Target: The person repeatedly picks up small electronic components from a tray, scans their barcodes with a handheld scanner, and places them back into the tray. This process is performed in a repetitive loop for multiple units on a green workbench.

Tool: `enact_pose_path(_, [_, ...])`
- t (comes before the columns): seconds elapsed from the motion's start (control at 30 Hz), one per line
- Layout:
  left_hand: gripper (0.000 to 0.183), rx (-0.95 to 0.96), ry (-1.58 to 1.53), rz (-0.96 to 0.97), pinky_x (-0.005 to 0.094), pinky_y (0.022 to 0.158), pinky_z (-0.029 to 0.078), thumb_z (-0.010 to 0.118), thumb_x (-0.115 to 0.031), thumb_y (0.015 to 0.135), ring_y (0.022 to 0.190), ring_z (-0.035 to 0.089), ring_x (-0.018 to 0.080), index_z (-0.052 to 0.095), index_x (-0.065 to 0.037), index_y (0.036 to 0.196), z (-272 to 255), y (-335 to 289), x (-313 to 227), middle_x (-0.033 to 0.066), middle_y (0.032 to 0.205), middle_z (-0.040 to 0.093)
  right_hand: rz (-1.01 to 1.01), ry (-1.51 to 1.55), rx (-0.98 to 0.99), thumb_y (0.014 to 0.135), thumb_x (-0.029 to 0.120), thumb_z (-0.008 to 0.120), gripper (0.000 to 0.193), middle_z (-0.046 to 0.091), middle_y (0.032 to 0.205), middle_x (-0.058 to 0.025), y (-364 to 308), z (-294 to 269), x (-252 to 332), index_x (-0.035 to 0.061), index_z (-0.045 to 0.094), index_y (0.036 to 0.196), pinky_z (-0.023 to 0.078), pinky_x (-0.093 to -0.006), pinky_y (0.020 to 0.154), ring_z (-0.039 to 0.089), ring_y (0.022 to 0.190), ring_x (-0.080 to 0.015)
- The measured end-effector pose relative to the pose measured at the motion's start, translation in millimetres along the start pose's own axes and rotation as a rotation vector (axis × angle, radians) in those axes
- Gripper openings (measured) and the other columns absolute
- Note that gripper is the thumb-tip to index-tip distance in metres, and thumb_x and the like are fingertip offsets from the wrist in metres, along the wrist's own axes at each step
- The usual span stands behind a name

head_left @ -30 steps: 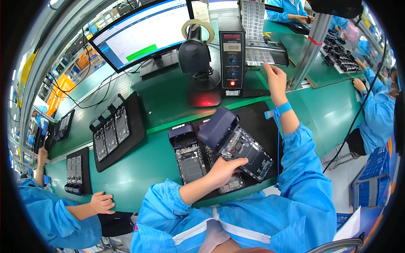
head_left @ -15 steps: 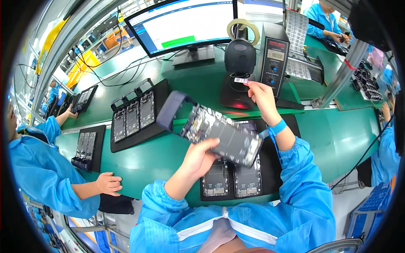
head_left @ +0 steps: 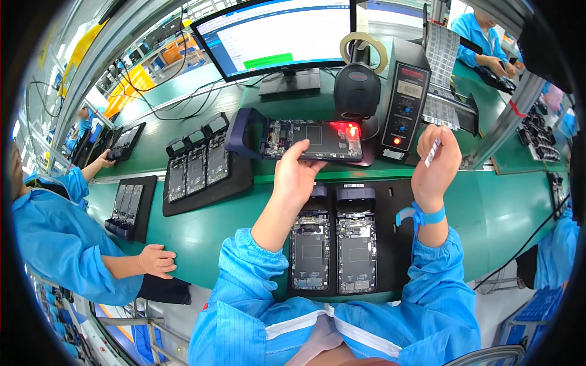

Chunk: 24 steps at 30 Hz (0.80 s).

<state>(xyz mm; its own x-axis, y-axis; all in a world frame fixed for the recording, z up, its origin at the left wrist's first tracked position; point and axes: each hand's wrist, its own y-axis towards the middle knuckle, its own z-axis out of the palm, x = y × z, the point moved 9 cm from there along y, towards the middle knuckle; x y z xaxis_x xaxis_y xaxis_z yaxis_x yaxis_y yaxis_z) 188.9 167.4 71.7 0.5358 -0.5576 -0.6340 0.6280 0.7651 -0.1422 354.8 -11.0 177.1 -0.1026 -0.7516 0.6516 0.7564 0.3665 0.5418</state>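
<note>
My left hand grips an opened handheld device, its circuit board and dark inner frame facing up and a dark hood at its left end. The device lies level under the barcode scanner, whose red light falls on its right end. To the right, my right hand pinches a small white printed label between its fingertips. Below my hands, two similar opened devices, a left one and a right one, rest side by side on a black mat.
Left of my hands stands a black mat holding several opened devices. Behind are a monitor, a black control box and a label strip. A co-worker's hand rests at the bench's left edge.
My left hand has raised the device away from me and levelled it under the scanner. My right hand has drawn the label back from the scanner, to the right and toward me.
</note>
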Motion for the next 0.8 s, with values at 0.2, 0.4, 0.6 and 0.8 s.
enact_pose_path(0.2, [0.034, 0.16, 0.478, 0.284, 0.0319, 0.08, 0.044, 0.058, -0.003, 0.076, 0.092, 0.054, 0.017, 0.049, -0.001, 0.109, 24.3, -90.8, -12.2, 0.0088, 0.102, 0.055, -0.013, -0.259, 0.497, 0.059, 0.015, 0.063, 0.031, 0.042, 0.096, -0.0123, -49.9, 73.2, 38.3, 0.004, 0.042, 0.079, 0.032, -0.0287, 0.08, 0.039, 0.087, -0.0178])
enact_pose_path(0.4, [0.058, 0.573, 1.02, 0.433, 0.0296, 0.089, 0.039, 0.06, -0.01, 0.077, 0.106, 0.048, 0.0165, 0.032, -0.003, 0.128, 54.6, -135.1, 2.2, 0.0102, 0.12, 0.046, -0.066, -0.191, 0.842, 0.059, 0.03, 0.079, 0.049, 0.036, 0.12, -0.0302, -90.5, 105.6, 67.6, 0.0042, 0.044, 0.081, 0.038, -0.0436, 0.085, 0.037, 0.115, -0.0396])
enact_pose_path(0.6, [0.061, 0.473, 0.347, -0.176, 0.0308, 0.09, 0.039, 0.061, -0.013, 0.077, 0.107, 0.049, 0.0191, 0.03, -0.002, 0.128, 39.3, -129.0, 51.1, 0.0109, 0.119, 0.046, -0.082, -0.166, 0.771, 0.062, 0.03, 0.077, 0.045, 0.038, 0.117, -0.0303, -94.6, 99.7, 76.9, 0.0036, 0.045, 0.08, 0.042, -0.0379, 0.079, 0.044, 0.108, -0.0367])
enact_pose_path(0.8, [0.059, 0.638, 1.005, 0.433, 0.0313, 0.086, 0.041, 0.06, -0.01, 0.076, 0.104, 0.05, 0.0217, 0.032, -0.002, 0.127, 66.4, -138.5, 24.6, 0.0124, 0.117, 0.047, -0.055, -0.191, 0.669, 0.066, 0.026, 0.074, 0.039, 0.04, 0.113, -0.0273, -88.3, 91.5, 77.9, 0.0017, 0.046, 0.079, 0.044, -0.0336, 0.075, 0.049, 0.1, -0.0299])
